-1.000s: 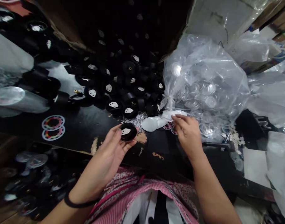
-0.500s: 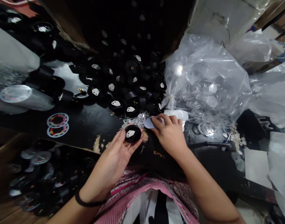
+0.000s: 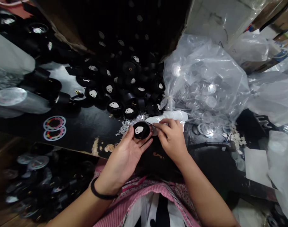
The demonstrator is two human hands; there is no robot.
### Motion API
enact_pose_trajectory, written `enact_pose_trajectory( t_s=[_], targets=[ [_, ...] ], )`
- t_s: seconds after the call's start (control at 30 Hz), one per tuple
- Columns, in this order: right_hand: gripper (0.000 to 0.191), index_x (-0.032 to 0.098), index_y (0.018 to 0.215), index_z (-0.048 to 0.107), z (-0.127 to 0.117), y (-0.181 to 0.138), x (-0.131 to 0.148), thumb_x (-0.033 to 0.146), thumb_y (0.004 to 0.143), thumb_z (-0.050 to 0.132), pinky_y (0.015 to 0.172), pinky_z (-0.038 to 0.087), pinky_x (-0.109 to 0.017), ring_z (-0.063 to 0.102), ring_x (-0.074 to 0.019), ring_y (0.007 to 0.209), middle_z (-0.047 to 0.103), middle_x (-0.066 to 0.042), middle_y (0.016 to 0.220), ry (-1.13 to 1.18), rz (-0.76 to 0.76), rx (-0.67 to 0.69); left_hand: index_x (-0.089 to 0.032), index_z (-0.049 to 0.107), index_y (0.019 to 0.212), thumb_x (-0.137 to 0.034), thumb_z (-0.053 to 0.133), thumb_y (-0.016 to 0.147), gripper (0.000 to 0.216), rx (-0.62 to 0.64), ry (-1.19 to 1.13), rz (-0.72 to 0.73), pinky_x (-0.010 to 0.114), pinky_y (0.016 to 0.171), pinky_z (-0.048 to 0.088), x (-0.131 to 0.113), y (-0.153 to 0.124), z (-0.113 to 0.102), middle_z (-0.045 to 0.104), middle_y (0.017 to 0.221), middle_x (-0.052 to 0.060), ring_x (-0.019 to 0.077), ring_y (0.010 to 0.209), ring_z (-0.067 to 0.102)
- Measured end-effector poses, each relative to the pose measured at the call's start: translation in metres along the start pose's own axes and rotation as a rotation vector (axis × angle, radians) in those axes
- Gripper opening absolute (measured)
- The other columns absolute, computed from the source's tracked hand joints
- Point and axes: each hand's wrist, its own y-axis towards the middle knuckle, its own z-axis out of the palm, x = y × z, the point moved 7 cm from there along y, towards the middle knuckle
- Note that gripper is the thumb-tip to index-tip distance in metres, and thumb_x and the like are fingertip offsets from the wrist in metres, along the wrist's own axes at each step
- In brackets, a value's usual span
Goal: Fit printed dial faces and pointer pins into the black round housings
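My left hand (image 3: 126, 156) is closed around the rim of a black round gauge case (image 3: 143, 135). The open side of the case faces up, and a small white plate with holes lies inside. My right hand (image 3: 173, 140) pinches a thin disc (image 3: 154, 125) close to the right rim of the case. The disc is tilted nearly edge-on, so I cannot tell whether it touches the case. Behind my right hand a row of overlapping white discs (image 3: 179, 116) lies on the dark bench. A heap of small thin metal pieces (image 3: 127, 125) lies behind the case.
Many black cases (image 3: 114, 107) spread from a dark box at the back. A clear plastic bag (image 3: 205, 75) of transparent discs stands right, near a black-handled tool (image 3: 212, 144). Two printed dials (image 3: 54, 133) lie left. Below the bench edge sits a pile of gauges (image 3: 40, 186).
My right hand has lifted the disc off the bench and tilted it toward the case. My left hand has moved the case slightly right and up. The view has shifted a little.
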Motion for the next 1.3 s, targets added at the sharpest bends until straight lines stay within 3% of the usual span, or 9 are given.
enact_pose_trajectory(
  t_s=[0.1,0.27,0.4,0.5,0.63,0.73,0.93,1.07,1.3],
  targets=[
    [0.023,0.019,0.107,0.075,-0.004,-0.001,-0.012,0.024,0.097,0.054,0.089,0.048,-0.038,0.062,-0.0235,0.097,0.070,-0.008,0.100,0.217,0.096,-0.059,-0.018,0.071,0.113,-0.043,0.051,0.100,0.035,0.017,0.007,0.034,0.043,0.101,0.055,-0.001,0.001,0.001,0.074,0.121,0.011,0.0255,0.115,0.068],
    [0.023,0.022,0.110,0.074,-0.003,-0.003,-0.035,0.025,0.093,0.059,0.087,0.051,-0.034,0.067,-0.0205,0.092,0.075,-0.004,0.099,0.458,0.292,-0.061,-0.017,0.070,0.115,-0.043,0.051,0.100,0.036,0.027,0.023,0.071,0.042,0.104,0.053,-0.002,0.000,0.001,0.074,0.122,0.013,0.0271,0.120,0.066],
    [0.029,0.022,0.114,0.074,-0.006,-0.001,-0.046,0.025,0.088,0.060,0.086,0.052,-0.034,0.067,-0.0192,0.089,0.076,-0.004,0.099,0.525,0.410,-0.064,-0.018,0.072,0.115,-0.045,0.051,0.099,0.037,0.022,0.043,0.045,0.044,0.104,0.052,0.002,-0.001,0.000,0.075,0.120,0.012,0.0278,0.120,0.066],
    [0.039,0.022,0.126,0.068,-0.007,0.000,-0.049,0.027,0.088,0.060,0.080,0.052,-0.032,0.067,-0.0174,0.080,0.075,-0.002,0.090,0.544,0.458,-0.063,-0.019,0.073,0.114,-0.047,0.053,0.098,0.038,0.043,0.040,0.042,0.046,0.107,0.050,0.003,-0.002,0.002,0.075,0.121,0.012,0.0285,0.123,0.064],
    [0.026,0.021,0.109,0.073,-0.003,0.000,-0.044,0.028,0.086,0.064,0.079,0.053,-0.029,0.069,-0.0170,0.083,0.076,-0.002,0.090,0.722,0.494,-0.071,-0.019,0.076,0.105,-0.050,0.054,0.096,0.039,0.075,0.037,0.030,0.048,0.111,0.045,0.005,-0.004,0.004,0.077,0.118,0.011,0.0294,0.126,0.063],
    [0.026,0.021,0.109,0.072,0.000,-0.001,-0.034,0.031,0.086,0.065,0.076,0.053,-0.027,0.068,-0.0155,0.080,0.075,0.000,0.086,0.839,0.499,-0.069,-0.022,0.076,0.105,-0.049,0.056,0.096,0.035,0.114,0.003,0.028,0.049,0.111,0.046,0.008,-0.004,0.007,0.079,0.112,0.008,0.0284,0.122,0.065],
    [0.030,0.021,0.112,0.071,0.001,-0.001,-0.030,0.038,0.088,0.066,0.073,0.051,-0.026,0.068,-0.0154,0.077,0.074,0.001,0.079,0.736,0.480,-0.039,-0.020,0.075,0.106,-0.042,0.056,0.098,0.030,0.133,-0.002,0.099,0.040,0.107,0.051,0.005,-0.003,0.013,0.077,0.117,0.007,0.0242,0.119,0.067],
    [0.025,0.018,0.097,0.071,0.009,-0.002,-0.041,0.037,0.080,0.073,0.069,0.051,-0.027,0.068,-0.0157,0.070,0.073,0.001,0.072,0.839,0.571,0.028,-0.021,0.075,0.102,-0.040,0.057,0.098,0.027,0.161,0.005,0.165,0.040,0.107,0.051,0.000,-0.002,0.018,0.078,0.114,0.006,0.0229,0.117,0.068],
    [0.030,0.024,0.117,0.070,-0.017,-0.001,-0.039,0.032,0.090,0.063,0.083,0.052,-0.031,0.068,-0.0164,0.083,0.075,0.000,0.088,0.638,0.453,-0.189,-0.021,0.074,0.109,-0.042,0.061,0.095,0.028,0.158,0.128,0.247,0.037,0.111,0.046,-0.001,0.000,0.015,0.073,0.124,0.007,0.0254,0.125,0.062]
  ],
)
